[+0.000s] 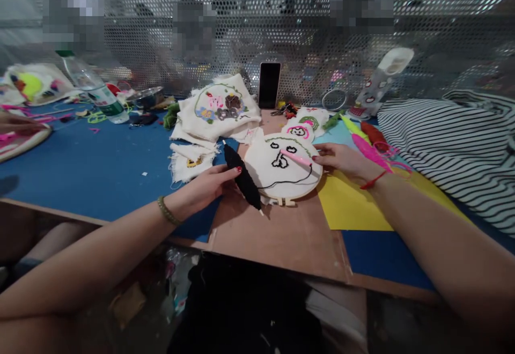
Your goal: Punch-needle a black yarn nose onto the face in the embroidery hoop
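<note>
A round embroidery hoop (281, 174) with white cloth and a black stitched face lies on a brown board (289, 230). My right hand (341, 161) rests at the hoop's right edge and holds a pink punch needle (295, 157) over the cloth. Black yarn trails from the needle across the cloth. My left hand (209, 185) grips a black yarn spool (242, 178) just left of the hoop.
Stitched white cloths (219, 110) pile behind the hoop, with a phone (269, 85) propped upright against the perforated screen. A water bottle (94, 88) lies far left. Striped fabric (450, 139) covers the right; yellow paper (350, 206) and pink and green yarn spools (370, 147) lie beside my right hand.
</note>
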